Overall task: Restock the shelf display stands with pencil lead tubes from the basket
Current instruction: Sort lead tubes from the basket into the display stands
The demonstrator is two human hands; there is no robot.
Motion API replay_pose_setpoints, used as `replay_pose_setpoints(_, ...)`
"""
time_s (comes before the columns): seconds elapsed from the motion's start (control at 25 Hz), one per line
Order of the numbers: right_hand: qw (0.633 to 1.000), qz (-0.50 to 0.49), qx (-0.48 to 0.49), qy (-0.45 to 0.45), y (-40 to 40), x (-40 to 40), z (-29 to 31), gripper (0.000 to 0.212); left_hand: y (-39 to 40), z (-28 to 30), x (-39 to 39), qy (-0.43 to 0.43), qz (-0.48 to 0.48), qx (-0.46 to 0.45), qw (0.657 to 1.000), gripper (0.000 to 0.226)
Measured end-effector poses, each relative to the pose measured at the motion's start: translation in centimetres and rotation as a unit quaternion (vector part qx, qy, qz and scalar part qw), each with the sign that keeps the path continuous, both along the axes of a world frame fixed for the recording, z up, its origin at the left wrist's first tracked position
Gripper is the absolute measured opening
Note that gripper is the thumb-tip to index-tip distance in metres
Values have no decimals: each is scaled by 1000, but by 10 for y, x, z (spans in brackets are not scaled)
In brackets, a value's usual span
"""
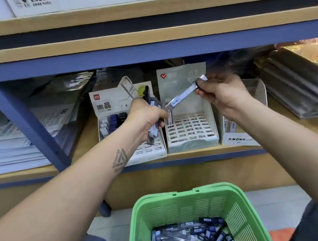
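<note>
1. Holding a single clear pencil lead tube [183, 96] over the middle display stand [191, 131], the person looks to be partway through the placing step: the grid of slots in that stand is almost wholly unfilled, with one tube apparently standing at its back left.
2. The right hand [222, 93] pinches the tube near its upper end, fingers [203, 90] curled closed around it; the tube slants down to the left, its lower end close to the left hand.
3. The left hand [147, 117] is closed around a bundle of dark tubes [152, 119], held upright in front of the left display stand [113, 116], which is partly stocked at the back.
4. Next, I judge, the tube must be turned upright and its lower end lined up with one slot before being lowered in.
5. The green basket [246, 220] on the floor below holds many more tubes, so much restocking remains.
</note>
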State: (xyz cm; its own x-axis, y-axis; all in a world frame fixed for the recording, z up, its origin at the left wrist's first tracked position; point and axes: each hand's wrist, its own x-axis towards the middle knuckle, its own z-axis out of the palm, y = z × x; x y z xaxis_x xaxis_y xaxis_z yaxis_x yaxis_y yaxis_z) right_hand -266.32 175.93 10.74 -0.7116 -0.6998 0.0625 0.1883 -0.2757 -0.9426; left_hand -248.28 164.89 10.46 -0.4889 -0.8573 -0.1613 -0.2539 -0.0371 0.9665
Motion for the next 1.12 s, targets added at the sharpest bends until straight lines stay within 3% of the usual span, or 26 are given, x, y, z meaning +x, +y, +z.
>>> replay_pose_setpoints(0.16,981,-26,59,184,-10,-7,-5,10,-7,-12,-9,-41,23,-4,999,33)
replay_pose_setpoints(0.4,918,-3,115,381,-34,-10,-9,6,-17,-22,-18,-110,42,-70,991,28)
replay_pose_setpoints(0.6,901,10,119,416,-39,-9,-22,6,-20,-28,-26,-184,16,-127,975,26)
replay_pose_setpoints(0.88,896,54,119,423,-46,-9,-22,8,-22,-33,-30,-192,6,-125,973,22)
replay_pose_setpoints(1.12,879,18,121,461,-50,-12,-25,4,-25,-34,-31,-195,2,-127,973,23)
